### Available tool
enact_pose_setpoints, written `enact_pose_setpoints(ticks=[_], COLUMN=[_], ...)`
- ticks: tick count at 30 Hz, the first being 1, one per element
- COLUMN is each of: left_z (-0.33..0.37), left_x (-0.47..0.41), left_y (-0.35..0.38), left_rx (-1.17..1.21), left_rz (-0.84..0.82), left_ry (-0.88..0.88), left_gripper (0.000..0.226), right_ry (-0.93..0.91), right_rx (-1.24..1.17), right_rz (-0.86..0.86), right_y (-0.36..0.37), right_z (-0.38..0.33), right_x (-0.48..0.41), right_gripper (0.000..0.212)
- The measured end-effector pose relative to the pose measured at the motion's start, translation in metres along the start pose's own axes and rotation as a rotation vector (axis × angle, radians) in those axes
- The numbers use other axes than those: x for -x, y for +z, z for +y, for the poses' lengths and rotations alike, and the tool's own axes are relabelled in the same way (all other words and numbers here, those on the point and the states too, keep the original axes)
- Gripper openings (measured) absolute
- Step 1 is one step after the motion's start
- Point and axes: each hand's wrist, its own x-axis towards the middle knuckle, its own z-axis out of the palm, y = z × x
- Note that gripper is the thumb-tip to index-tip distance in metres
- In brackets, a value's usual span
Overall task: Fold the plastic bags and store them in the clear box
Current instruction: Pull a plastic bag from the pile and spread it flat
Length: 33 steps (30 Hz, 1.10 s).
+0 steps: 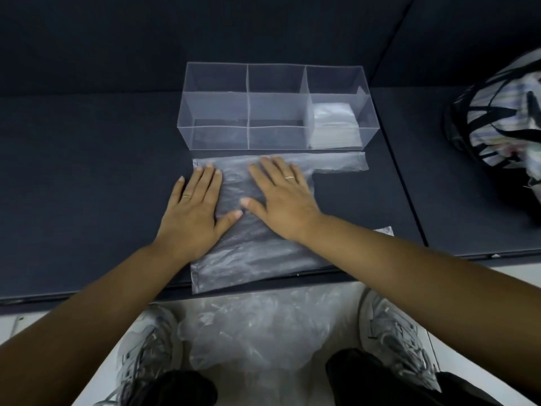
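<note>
A clear plastic bag (248, 259) lies flat on a dark padded surface (87, 186), just in front of the clear box (216, 136). Its near end hangs a little over the surface's edge. One handle strip (339, 162) stretches to the right along the front of the box, and a second strip (383, 230) peeks out beyond the right forearm.

Both hands press palm-down on the bag. The left hand (193, 212) lies over the bag's left edge, fingers straight and close together, thumb angled out to the right. The right hand (284, 200) rests nearer the middle of the bag, fingers straight and slightly spread. The 2 thumb tips nearly meet. Each hand wears 1 ring.

The box is split into 6 compartments, 3 across and 2 deep. A stack of folded bags (335, 124) sits in the front right compartment.

On the pale floor below, a loose heap of unfolded bags (263, 326) lies between 2 grey shoes (149, 341). A striped cloth bag (497, 112) rests on the surface at the far right, well apart from the box.
</note>
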Motion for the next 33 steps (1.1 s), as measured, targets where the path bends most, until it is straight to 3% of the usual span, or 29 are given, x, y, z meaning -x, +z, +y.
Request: enact_pose_setpoints(ticks=[9, 11, 13, 16, 19, 23, 30, 33], left_z=[0.005, 0.010, 0.023, 0.041, 0.041, 0.037, 0.026, 0.008], left_x=[0.018, 0.028, 0.047, 0.072, 0.077, 0.074, 0.079, 0.092], left_y=[-0.010, -0.014, -0.012, 0.001, 0.007, 0.007, 0.005, 0.006], left_rx=[-0.028, 0.062, 0.112, 0.058, -0.055, -0.081, -0.078, -0.094], left_rz=[-0.021, 0.098, 0.180, 0.112, 0.032, 0.022, -0.001, -0.012], left_ry=[-0.022, 0.033, 0.120, 0.220, 0.228, 0.238, 0.298, 0.440], left_gripper=[0.096, 0.087, 0.074, 0.070, 0.079, 0.083, 0.094, 0.090], right_ry=[0.506, 0.436, 0.243, -0.056, -0.179, -0.003, 0.422, 0.416], right_rx=[0.156, 0.130, -0.009, -0.238, -0.125, 0.073, 0.108, 0.041], right_rz=[0.224, 0.312, 0.363, 0.216, 0.062, 0.073, 0.203, 0.298], right_y=[-0.022, -0.029, -0.028, -0.009, 0.014, 0.014, -0.008, -0.017], right_z=[0.107, 0.084, 0.039, -0.032, -0.047, 0.014, 0.115, 0.106], right_x=[0.062, 0.064, 0.066, 0.074, 0.079, 0.088, 0.135, 0.136], right_gripper=[0.063, 0.061, 0.057, 0.054, 0.058, 0.071, 0.080, 0.079])
